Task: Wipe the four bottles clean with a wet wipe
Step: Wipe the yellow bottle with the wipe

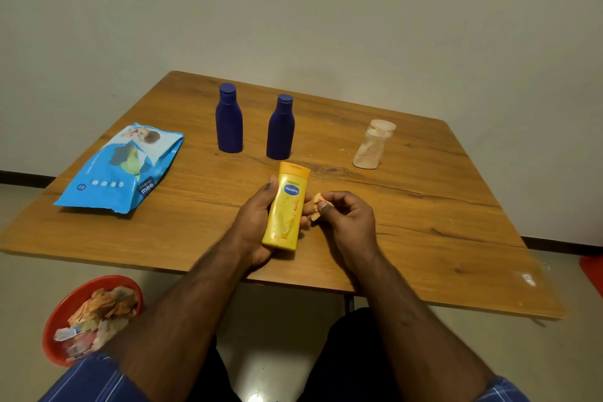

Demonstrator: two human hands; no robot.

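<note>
- Four bottles fall under inspection on the desk [424, 206]; I take the items from largest to smallest.
- The wet wipe pack [120, 170] lies flat at my far left, well apart from my hands. I judge a fresh wipe may be needed soon.
- Two blue bottles [229, 119] [280, 128] stand upright at the back, side by side but apart. From here I cannot tell whether their surfaces are clean.
- The yellow bottle [287, 206] is the one in hand: my left hand [257, 219] curls round it from the left side and underneath, label up, cap pointing away from me.
- The clear bottle [373, 145] stands apart at the right and looks smeared with reddish grime, so I judge it untreated.
- My right hand [349, 219] pinches a small crumpled wipe [317, 204], stained orange, just beside the yellow bottle's right flank.
- Recommendation: turn the bottle with the left hand while wiping base to cap, and refold to a cleaner face so grime is not spread back.
</note>
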